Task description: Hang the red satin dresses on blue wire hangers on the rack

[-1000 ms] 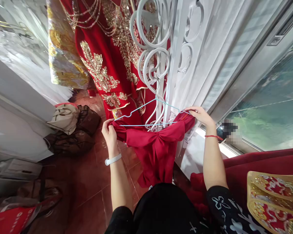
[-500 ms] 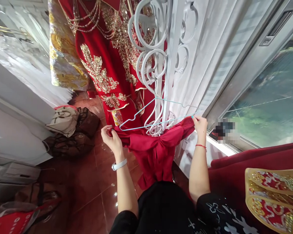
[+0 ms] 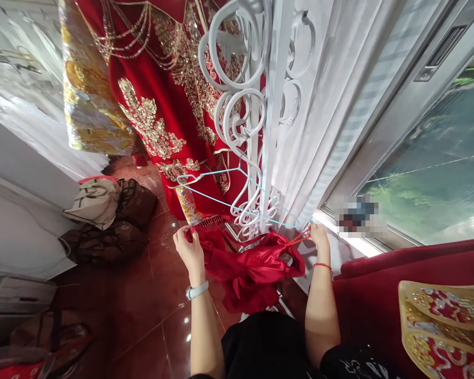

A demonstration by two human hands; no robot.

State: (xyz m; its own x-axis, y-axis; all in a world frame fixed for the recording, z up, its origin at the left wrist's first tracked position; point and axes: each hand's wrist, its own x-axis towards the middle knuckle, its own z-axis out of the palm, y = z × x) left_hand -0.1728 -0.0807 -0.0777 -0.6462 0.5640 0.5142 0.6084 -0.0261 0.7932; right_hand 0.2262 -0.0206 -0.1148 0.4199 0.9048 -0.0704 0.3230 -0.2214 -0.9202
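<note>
A crimson dress [image 3: 256, 266] hangs in the air between my two hands, its upper edge folded outward. My left hand [image 3: 190, 252] is closed on the fabric at the dress's left side. Thin red straps [image 3: 298, 240] run taut from the dress to my right hand [image 3: 319, 238], whose fingers pinch them at the right end of a light blue wire hanger [image 3: 221, 196]. By its hook the hanger hangs on the scrolled metal of a white rack [image 3: 274, 116]; its left end is higher than its right. The hanger's left end is free of the dress.
Red gowns with gold embroidery [image 3: 154, 126] hang behind the rack. Bags [image 3: 98, 200] are piled on the tiled floor at left. A sliding window [image 3: 430, 158] and white curtain [image 3: 319, 79] stand at right, above red cloth with a gold-trimmed piece [image 3: 442, 316].
The hanger has tilted, its left end rising and its right end dropping. The dress's right side has moved off my right hand, which now draws out the red straps. The dress top has turned outward.
</note>
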